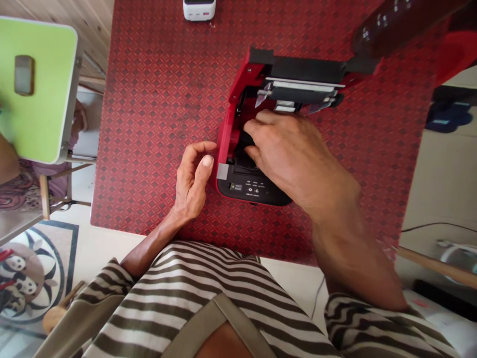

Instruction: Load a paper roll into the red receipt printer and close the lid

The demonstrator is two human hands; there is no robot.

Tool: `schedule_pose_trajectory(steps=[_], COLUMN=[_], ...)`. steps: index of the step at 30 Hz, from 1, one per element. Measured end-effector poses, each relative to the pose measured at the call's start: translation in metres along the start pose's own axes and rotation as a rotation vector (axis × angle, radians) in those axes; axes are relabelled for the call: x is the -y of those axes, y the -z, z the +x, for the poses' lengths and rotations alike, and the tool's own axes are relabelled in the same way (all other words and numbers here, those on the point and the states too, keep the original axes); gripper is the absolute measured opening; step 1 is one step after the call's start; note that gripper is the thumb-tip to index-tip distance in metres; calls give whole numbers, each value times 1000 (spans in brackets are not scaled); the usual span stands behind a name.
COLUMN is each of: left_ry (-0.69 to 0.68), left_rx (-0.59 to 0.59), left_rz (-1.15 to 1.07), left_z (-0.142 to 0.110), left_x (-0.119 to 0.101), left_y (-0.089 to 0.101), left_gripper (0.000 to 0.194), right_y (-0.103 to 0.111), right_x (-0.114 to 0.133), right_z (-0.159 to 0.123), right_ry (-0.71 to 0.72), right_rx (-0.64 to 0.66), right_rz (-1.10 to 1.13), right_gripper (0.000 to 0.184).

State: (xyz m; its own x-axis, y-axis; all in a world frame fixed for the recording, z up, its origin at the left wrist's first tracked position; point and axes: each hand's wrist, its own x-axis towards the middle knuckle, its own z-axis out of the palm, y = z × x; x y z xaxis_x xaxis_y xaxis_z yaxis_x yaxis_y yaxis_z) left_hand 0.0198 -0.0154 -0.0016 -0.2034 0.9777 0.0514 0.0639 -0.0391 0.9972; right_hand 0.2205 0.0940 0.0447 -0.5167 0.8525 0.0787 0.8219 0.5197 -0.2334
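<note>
A red and black label printer rests on the table with its lid raised, showing a dark roller and a black button panel. My right hand reaches down into its inner bay from the right. Its fingers are bent, and the tips and anything in them are hidden. Just left of the printer is my left hand, loosely curled and holding nothing, thumb apart from the fingers. Its fingertips are close to the printer's side wall; I cannot tell if they touch it.
A red patterned cloth covers the table. At the far edge stands a small white device. A dark, shiny cylindrical object lies at the back right. To the left, a green folding table holds a phone, with another person beside it.
</note>
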Motion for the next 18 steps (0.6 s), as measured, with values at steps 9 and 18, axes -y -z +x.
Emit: schedule_pose_trajectory(steps=[9,18], left_ry=[15,-43], left_rx=[7,33], left_rz=[56,107], left_z=[0,-1], left_x=[1,10], left_y=[0,2], left_gripper=[61,56], right_y=[58,98], right_x=[15,12], right_z=[12,-51], right_ry=[-121,-70], right_rx=[287,-45], right_rz=[71,200], right_gripper=[37,19])
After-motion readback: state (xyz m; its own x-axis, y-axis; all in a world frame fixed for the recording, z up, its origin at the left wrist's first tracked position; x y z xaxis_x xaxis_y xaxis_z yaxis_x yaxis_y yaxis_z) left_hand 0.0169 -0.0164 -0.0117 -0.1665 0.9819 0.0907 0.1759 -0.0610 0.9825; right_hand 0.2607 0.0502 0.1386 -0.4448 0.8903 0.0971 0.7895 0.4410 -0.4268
